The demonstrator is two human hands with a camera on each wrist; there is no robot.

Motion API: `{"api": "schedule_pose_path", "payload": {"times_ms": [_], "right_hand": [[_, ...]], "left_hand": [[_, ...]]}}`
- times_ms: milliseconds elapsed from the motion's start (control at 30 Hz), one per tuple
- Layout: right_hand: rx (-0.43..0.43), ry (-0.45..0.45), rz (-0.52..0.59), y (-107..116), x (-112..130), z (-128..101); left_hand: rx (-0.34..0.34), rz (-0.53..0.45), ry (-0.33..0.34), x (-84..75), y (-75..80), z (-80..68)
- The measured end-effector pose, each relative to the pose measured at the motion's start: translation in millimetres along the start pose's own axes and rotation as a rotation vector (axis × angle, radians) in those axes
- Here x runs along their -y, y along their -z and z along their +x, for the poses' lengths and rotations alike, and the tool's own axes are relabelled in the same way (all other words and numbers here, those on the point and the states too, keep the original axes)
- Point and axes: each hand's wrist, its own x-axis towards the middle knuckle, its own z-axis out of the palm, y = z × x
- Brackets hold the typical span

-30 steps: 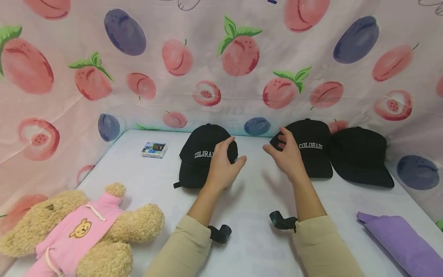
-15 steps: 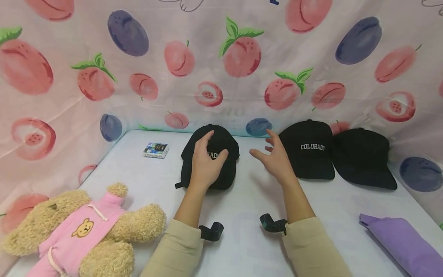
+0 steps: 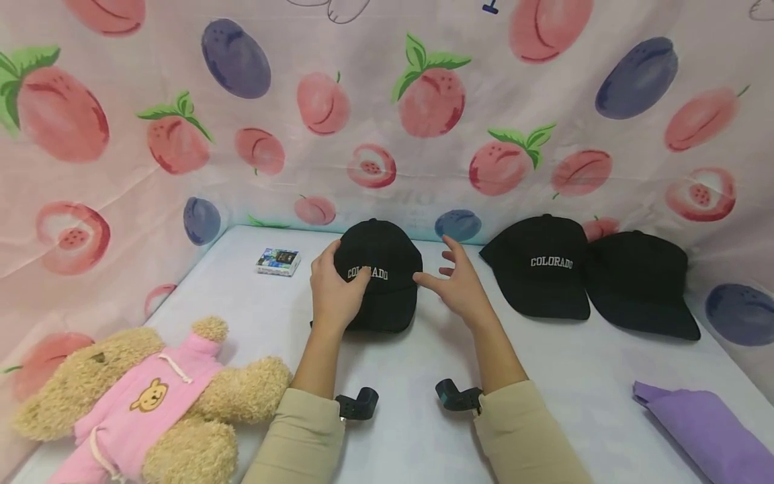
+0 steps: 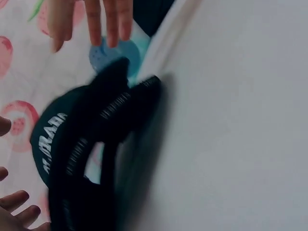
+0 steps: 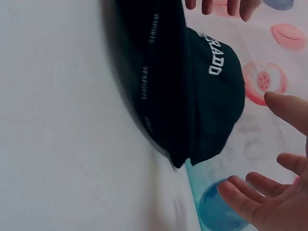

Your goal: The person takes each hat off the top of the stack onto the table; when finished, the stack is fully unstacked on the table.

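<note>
Grasping black COLORADO cap [image 3: 379, 275] at its left side: left hand [image 3: 332, 292], fingers curled on crown. Right hand [image 3: 457, 289] released, fingers spread, just right of cap, not touching. Cap sits on white tabletop [image 3: 423, 356], far centre; two more caps [image 3: 589, 275] right.

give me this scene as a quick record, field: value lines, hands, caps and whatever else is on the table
left hand: grips the left side of the nearest Colorado cap
right hand: open, fingers spread, just right of that cap, not holding it
other caps: second Colorado cap and a plain black cap, side by side at right
teddy bear: lying front left, pink hoodie
small box: back left
purple cloth: front right
surface: white table
</note>
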Motion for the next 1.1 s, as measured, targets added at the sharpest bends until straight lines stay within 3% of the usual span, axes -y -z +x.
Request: {"api": "schedule_pose_path", "payload": {"times_ms": [400,600,800,1100], "right_hand": [[0.063,0.013,-0.059,-30,-7,4],[0.071,0.034,-0.106,-38,-11,7],[0.052,0.059,-0.148,-41,-10,7],[0.039,0.059,-0.159,-42,-8,8]], "left_hand": [[0.006,0.175,0.145,29.8,-6.4,1.2],[0.075,0.268,0.188,32.5,-7.4,1.3],[0.116,0.322,0.195,30.3,-7.4,0.8],[0.11,0.326,0.157,29.0,-7.2,0.7]]}}
